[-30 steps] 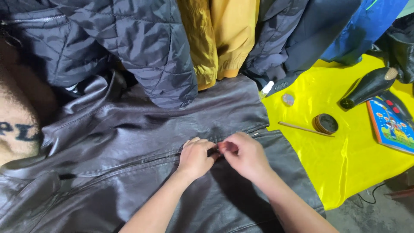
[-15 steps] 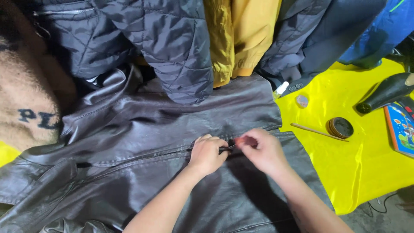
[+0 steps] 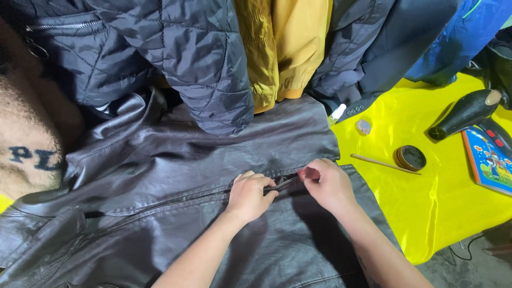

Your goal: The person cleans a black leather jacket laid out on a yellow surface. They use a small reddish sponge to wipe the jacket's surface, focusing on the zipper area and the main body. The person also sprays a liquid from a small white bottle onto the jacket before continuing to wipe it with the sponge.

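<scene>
At the centre, zipper: it runs along the front of the dark leather jacket, with a short stretch parted between the two hands; the pull itself is too small to make out.
Leather jacket: dark brown-grey and glossy, spread flat across the work surface, collar toward the upper left, hem toward the right, where it lies over the yellow cloth.
Left hand: curled knuckles-up on the leather just left of the parted stretch, fingertips pinching the zipper tape.
Right hand: just right of the left hand, close but apart, fingers bunched and gripping the zipper end; a red-pink fingertip shows at the pinch.
Forearms: both bare, coming in from the bottom edge over the jacket's lower half.
Quilted jacket: dark padded, hanging over the leather jacket's top edge.
Mustard garment: beside the quilted one, on its right.
Dark coat: further right, its sleeve cuff with buttons touching the yellow cloth.
Blue garment: top right corner.
Tan fleece: left edge, with dark lettering.
Yellow cloth: shiny, covering the surface on the right.
Round tin: on the yellow cloth, well apart from the hands.
Thin stick: touching the tin's left side.
Hair dryer: black, lying near the right edge.
Colourful book: just below the dryer.
</scene>
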